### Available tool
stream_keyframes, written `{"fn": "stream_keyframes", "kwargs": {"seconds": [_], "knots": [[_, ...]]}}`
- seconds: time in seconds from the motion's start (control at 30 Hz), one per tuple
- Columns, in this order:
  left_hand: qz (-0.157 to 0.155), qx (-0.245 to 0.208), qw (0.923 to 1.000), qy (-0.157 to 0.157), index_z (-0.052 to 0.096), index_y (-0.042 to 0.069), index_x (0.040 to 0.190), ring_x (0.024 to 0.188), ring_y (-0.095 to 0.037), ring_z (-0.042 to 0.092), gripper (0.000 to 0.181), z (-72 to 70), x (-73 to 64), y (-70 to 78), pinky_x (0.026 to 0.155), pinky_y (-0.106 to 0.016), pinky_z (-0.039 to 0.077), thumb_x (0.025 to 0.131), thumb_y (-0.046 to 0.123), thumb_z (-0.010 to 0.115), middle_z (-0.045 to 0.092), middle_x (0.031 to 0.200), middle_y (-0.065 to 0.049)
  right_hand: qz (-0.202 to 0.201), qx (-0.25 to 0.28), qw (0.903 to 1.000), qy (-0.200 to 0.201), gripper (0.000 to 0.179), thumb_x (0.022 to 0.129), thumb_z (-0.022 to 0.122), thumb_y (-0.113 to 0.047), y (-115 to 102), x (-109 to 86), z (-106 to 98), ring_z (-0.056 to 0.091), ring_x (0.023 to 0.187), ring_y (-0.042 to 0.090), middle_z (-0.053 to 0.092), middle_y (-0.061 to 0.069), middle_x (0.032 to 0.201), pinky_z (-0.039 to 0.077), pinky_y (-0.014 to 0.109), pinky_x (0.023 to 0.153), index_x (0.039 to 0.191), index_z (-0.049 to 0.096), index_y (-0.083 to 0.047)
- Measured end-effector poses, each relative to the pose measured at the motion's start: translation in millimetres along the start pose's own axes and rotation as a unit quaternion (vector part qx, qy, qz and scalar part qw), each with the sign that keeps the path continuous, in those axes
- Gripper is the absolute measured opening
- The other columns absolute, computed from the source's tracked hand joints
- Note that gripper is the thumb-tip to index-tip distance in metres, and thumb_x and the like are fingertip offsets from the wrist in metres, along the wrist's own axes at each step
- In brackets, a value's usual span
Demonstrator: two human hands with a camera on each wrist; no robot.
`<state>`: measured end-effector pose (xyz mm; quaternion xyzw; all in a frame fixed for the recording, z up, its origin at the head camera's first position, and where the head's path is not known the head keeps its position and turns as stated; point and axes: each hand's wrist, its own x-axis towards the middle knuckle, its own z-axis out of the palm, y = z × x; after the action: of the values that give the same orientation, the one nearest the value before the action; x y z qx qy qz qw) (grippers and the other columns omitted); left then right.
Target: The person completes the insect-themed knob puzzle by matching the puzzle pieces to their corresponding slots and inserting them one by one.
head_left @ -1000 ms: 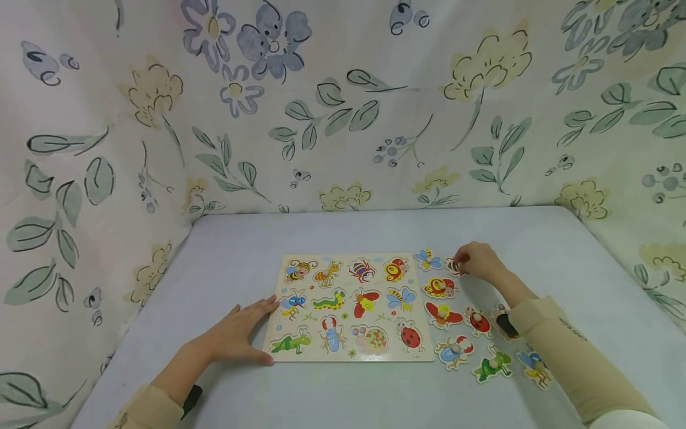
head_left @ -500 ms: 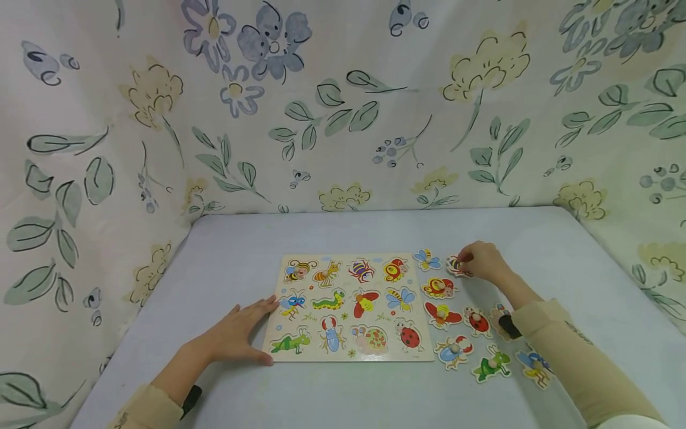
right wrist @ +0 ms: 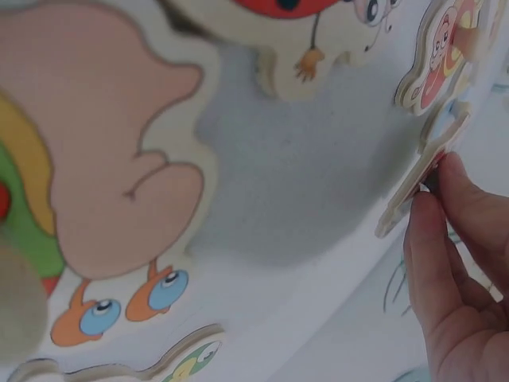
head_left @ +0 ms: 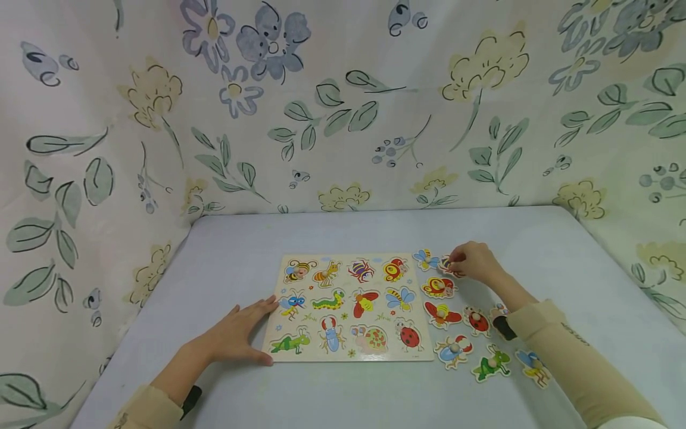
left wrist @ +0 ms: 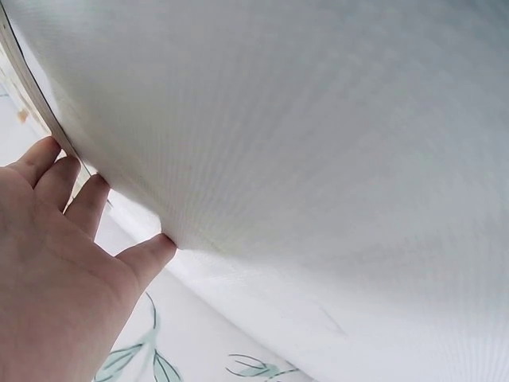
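My left hand [head_left: 236, 333] lies spread at the left edge of the insect puzzle board [head_left: 321, 358]. In the left wrist view, its fingertips [left wrist: 91, 185] touch the board's side, with the thumb at the tabletop. At the board's far right corner my right hand [head_left: 477, 262] pinches a spider puzzle piece [head_left: 444, 264] between thumb and fingers. The right wrist view shows the spider piece [right wrist: 402, 195] almost edge-on, its knob mostly hidden by the fingertips. Just left of it lies a dragonfly piece [head_left: 426, 260]; a butterfly piece [head_left: 439, 288] sits nearer.
More knobbed pieces lie right of the board: a red-winged insect [head_left: 442, 314], a ladybug [head_left: 477, 322], a stag beetle [head_left: 454, 352], a grasshopper [head_left: 492, 364] and a mosquito [head_left: 533, 368]. The right sleeve partly covers a snail piece [head_left: 498, 310]. A floral curtain [head_left: 343, 149] backs the table.
My right hand first shifted slightly right with the spider piece, then moved left, bringing it close against the dragonfly piece. The left hand and board have stayed put.
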<state>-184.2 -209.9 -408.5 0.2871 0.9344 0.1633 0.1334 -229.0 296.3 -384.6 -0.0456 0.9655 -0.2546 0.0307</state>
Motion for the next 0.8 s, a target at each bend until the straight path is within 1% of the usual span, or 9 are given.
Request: {"fn": "stream_keyframes", "kwargs": {"seconds": [0.17, 0.47, 0.8], "knots": [[0.000, -0.001, 1.0000, 0.000, 0.037, 0.005, 0.149, 0.139, -0.041, 0.032, 0.112, 0.0, -0.3, 0.6, 0.105, -0.073, 0.021, 0.065, 0.067, 0.076, 0.031, 0.156, -0.014, -0.005, 0.003, 1.0000, 0.004, 0.009, 0.087, 0.068, -0.001, -4, 0.0, 3, 0.055, 0.071, 0.022, 0.065, 0.012, 0.080, 0.050, 0.031, 0.061, 0.089, 0.068, 0.007], [-0.003, -0.001, 1.0000, -0.003, 0.037, 0.005, 0.149, 0.139, -0.040, 0.031, 0.112, 0.8, -0.6, 0.3, 0.105, -0.073, 0.021, 0.065, 0.068, 0.076, 0.031, 0.156, -0.013, 0.000, 0.010, 0.9999, 0.004, 0.009, 0.088, 0.069, -0.003, -14, -0.1, 7, 0.055, 0.073, 0.022, 0.065, 0.012, 0.081, 0.050, 0.032, 0.063, 0.089, 0.069, 0.005], [-0.004, -0.003, 1.0000, -0.006, 0.037, 0.005, 0.149, 0.139, -0.040, 0.031, 0.112, 0.0, -0.4, 1.1, 0.105, -0.073, 0.021, 0.065, 0.067, 0.076, 0.031, 0.156, -0.013, 0.008, 0.009, 0.9999, -0.005, 0.011, 0.089, 0.069, -0.006, -27, 0.4, 10, 0.054, 0.076, 0.024, 0.065, 0.012, 0.085, 0.050, 0.032, 0.066, 0.091, 0.069, 0.005]]}}
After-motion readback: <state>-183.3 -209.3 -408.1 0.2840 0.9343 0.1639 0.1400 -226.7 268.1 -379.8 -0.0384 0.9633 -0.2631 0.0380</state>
